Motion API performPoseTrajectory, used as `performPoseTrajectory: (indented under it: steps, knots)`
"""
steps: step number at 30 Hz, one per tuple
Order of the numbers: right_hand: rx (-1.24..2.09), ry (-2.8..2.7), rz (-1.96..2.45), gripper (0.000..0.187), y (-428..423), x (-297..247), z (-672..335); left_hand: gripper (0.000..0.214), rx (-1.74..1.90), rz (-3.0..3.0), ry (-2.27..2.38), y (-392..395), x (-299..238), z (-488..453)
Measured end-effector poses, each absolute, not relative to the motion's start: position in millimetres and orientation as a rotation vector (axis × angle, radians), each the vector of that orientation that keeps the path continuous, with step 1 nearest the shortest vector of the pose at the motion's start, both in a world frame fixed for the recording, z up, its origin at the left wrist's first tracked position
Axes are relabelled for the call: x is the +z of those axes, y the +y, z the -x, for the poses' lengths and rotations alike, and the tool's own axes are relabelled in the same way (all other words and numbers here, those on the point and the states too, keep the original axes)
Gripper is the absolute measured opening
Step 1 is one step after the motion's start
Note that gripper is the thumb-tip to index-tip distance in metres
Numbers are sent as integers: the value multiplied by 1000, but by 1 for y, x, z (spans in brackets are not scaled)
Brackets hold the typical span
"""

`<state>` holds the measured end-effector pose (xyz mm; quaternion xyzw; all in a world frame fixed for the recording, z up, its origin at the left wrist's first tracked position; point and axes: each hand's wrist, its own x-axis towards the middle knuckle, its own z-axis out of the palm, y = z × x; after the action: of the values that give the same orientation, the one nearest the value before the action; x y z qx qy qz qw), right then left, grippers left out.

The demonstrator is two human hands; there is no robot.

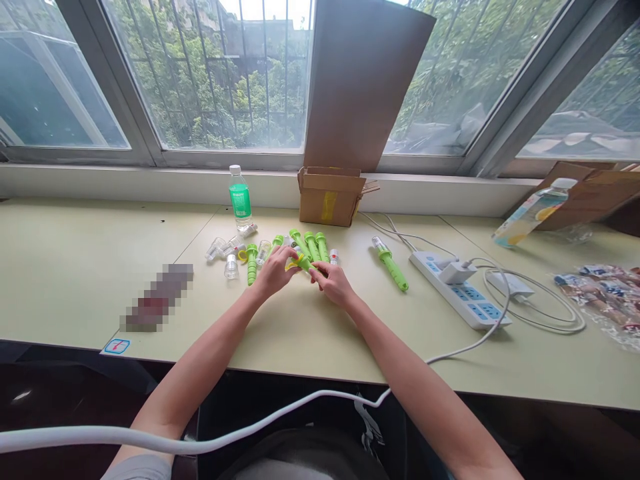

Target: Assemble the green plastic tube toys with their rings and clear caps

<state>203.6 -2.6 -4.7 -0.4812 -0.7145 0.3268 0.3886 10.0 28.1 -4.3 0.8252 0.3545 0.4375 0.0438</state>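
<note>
Over the table my right hand (pixel 333 283) is closed around the narrow end of a light green plastic handle (pixel 304 263). At the handle's other end, my left hand (pixel 274 272) pinches a yellow ring (pixel 291 265); its fingertips partly hide how the two meet. Just beyond my hands lie several similar green handles (pixel 311 245), and one ribbed green handle (pixel 251 265) lies left of my left hand. Clear plastic cups (pixel 231 267) are scattered further left. A small clear piece with a red mark (pixel 335 256) sits behind my right hand.
A green handle with a clear top (pixel 393 268) lies to the right, near a white power strip (pixel 457 290) with cables. At the back stand a green-labelled bottle (pixel 241 200) and a cardboard box (pixel 331 198). A white cable (pixel 250 423) crosses in front of me.
</note>
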Motion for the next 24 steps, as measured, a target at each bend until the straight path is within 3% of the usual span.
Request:
performPoseTrajectory:
  steps: [14, 24]
  knots:
    - [905, -1766, 1237, 35, -3, -8, -204, 20, 1339, -2502, 1083, 28, -5, -10]
    - [614, -1916, 1245, 33, -5, -4, -201, 24, 1339, -2529, 1129, 29, -4, -9]
